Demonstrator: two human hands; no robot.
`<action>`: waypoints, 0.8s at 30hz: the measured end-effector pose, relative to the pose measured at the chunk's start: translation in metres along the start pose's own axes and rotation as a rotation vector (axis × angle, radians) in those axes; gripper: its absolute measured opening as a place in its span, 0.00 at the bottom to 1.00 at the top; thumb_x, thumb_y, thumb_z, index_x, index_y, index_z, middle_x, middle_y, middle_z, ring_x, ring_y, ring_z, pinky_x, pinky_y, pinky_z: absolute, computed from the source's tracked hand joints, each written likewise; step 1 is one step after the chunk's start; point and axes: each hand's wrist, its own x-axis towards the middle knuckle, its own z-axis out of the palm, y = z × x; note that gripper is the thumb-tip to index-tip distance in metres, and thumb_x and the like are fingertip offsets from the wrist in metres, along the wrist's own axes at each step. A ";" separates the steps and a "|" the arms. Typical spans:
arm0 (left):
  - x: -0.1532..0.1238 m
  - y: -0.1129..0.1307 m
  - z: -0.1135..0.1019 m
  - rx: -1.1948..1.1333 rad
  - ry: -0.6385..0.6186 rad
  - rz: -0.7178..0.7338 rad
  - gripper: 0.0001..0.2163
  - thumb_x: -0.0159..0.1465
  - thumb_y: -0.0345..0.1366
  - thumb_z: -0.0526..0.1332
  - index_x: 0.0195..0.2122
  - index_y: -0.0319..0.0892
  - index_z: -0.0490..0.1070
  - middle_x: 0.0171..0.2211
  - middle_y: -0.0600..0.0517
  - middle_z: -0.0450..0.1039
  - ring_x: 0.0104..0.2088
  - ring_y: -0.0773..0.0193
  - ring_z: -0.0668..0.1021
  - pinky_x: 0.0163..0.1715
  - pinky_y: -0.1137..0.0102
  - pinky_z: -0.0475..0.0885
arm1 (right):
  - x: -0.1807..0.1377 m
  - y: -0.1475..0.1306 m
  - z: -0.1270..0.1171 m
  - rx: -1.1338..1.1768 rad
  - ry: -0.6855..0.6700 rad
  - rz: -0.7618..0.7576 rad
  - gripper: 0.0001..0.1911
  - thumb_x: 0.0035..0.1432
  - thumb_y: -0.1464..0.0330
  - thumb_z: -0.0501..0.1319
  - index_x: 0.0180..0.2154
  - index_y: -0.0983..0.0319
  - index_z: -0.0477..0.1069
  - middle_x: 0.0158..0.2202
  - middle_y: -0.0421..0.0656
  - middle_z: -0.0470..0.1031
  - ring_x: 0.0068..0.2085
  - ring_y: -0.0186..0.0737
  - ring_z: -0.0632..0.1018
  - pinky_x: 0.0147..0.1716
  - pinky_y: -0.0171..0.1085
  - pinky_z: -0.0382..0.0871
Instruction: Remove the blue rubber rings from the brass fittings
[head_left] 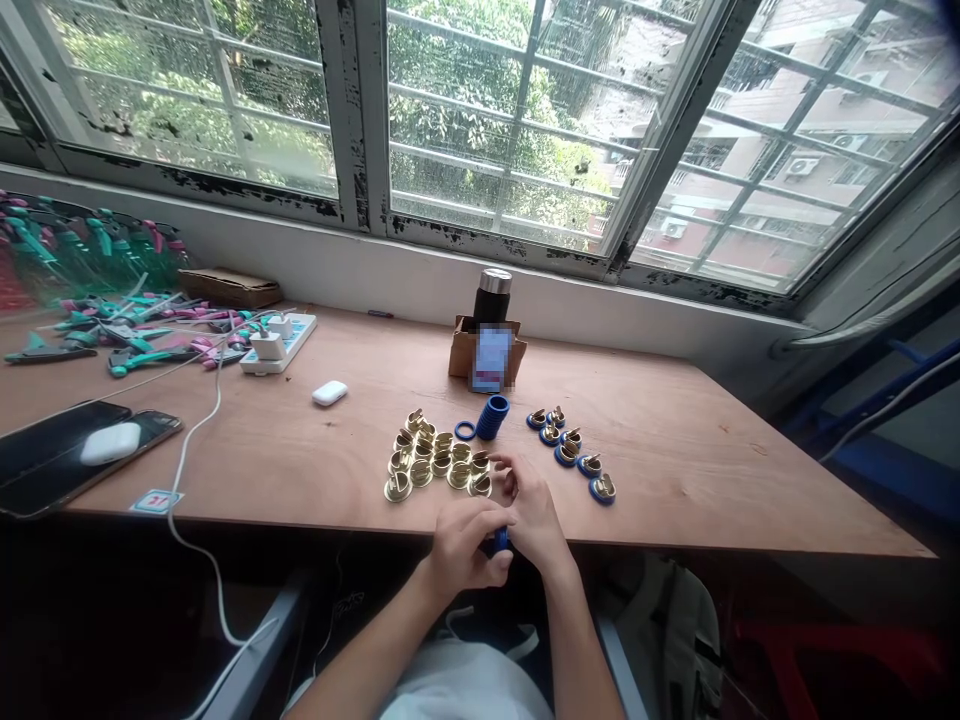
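My left hand (469,545) is at the table's front edge, its thumb and fingers closed on a blue ring (501,540) that is partly hidden. Touching or just beside it, my right hand (531,510) has loosely curled fingers, apart from each other, near the closest brass-coloured round pieces (480,485). Its thumb is mostly hidden. Several such brass pieces with upright tabs (421,472) form a group left of my hands. A stack of blue rings (493,417) stands beyond them, with one loose blue ring (465,430) beside it. To the right lie several brass pieces seated in blue rings (566,454).
A black bottle with a silver cap (495,290) and a phone (491,360) stand by a cardboard box (461,350). Leftward are a white earbud case (330,393), a power strip (300,340), a cable (180,470), dark phones (52,450) and piled pliers (150,345).
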 end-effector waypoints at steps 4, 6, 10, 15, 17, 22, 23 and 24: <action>0.001 0.000 0.000 0.001 -0.001 0.009 0.16 0.73 0.48 0.55 0.46 0.41 0.75 0.31 0.47 0.78 0.28 0.62 0.80 0.30 0.69 0.77 | 0.003 -0.002 -0.002 -0.029 -0.033 -0.025 0.37 0.51 0.74 0.66 0.63 0.56 0.68 0.50 0.46 0.78 0.42 0.46 0.76 0.46 0.43 0.72; 0.001 0.000 -0.001 -0.003 0.001 0.009 0.16 0.72 0.47 0.55 0.46 0.41 0.75 0.31 0.47 0.78 0.28 0.62 0.80 0.31 0.69 0.77 | 0.006 0.000 -0.001 -0.026 -0.077 -0.042 0.40 0.52 0.73 0.66 0.66 0.54 0.65 0.54 0.46 0.77 0.46 0.47 0.76 0.49 0.44 0.72; 0.003 0.001 -0.001 0.008 0.012 0.015 0.16 0.73 0.48 0.55 0.45 0.41 0.75 0.31 0.48 0.78 0.28 0.63 0.79 0.31 0.69 0.78 | 0.013 0.007 0.002 0.016 -0.115 -0.037 0.40 0.52 0.71 0.69 0.66 0.54 0.65 0.56 0.47 0.77 0.53 0.50 0.77 0.53 0.47 0.72; 0.005 0.002 0.001 0.015 0.031 0.033 0.16 0.73 0.48 0.55 0.44 0.40 0.74 0.29 0.48 0.77 0.28 0.63 0.80 0.32 0.69 0.78 | 0.016 0.007 0.002 -0.024 -0.109 -0.002 0.38 0.52 0.71 0.68 0.65 0.54 0.67 0.54 0.45 0.79 0.51 0.50 0.78 0.51 0.46 0.73; 0.006 0.002 0.002 0.016 0.033 0.035 0.16 0.73 0.48 0.55 0.44 0.40 0.74 0.29 0.48 0.77 0.29 0.62 0.80 0.32 0.68 0.78 | 0.015 0.006 0.002 -0.046 -0.111 0.003 0.37 0.52 0.71 0.68 0.64 0.54 0.68 0.54 0.45 0.79 0.49 0.49 0.78 0.51 0.46 0.73; 0.006 0.002 0.001 0.023 0.011 0.036 0.16 0.74 0.48 0.55 0.45 0.40 0.74 0.30 0.47 0.78 0.30 0.61 0.81 0.32 0.68 0.78 | 0.014 0.006 0.001 -0.050 -0.106 -0.016 0.37 0.52 0.71 0.67 0.65 0.53 0.68 0.53 0.45 0.79 0.48 0.49 0.77 0.49 0.45 0.72; 0.005 0.002 0.000 0.024 0.004 0.032 0.16 0.74 0.48 0.54 0.45 0.40 0.74 0.30 0.47 0.78 0.30 0.62 0.81 0.31 0.69 0.78 | 0.014 0.007 0.001 -0.047 -0.106 -0.023 0.38 0.52 0.71 0.67 0.65 0.53 0.67 0.53 0.45 0.78 0.48 0.48 0.77 0.49 0.45 0.72; 0.005 0.002 -0.001 0.025 0.000 0.029 0.16 0.74 0.48 0.54 0.46 0.40 0.74 0.31 0.47 0.78 0.30 0.62 0.81 0.30 0.69 0.78 | 0.014 0.007 0.001 -0.043 -0.109 -0.029 0.38 0.52 0.72 0.67 0.65 0.53 0.67 0.53 0.45 0.78 0.47 0.47 0.77 0.49 0.45 0.72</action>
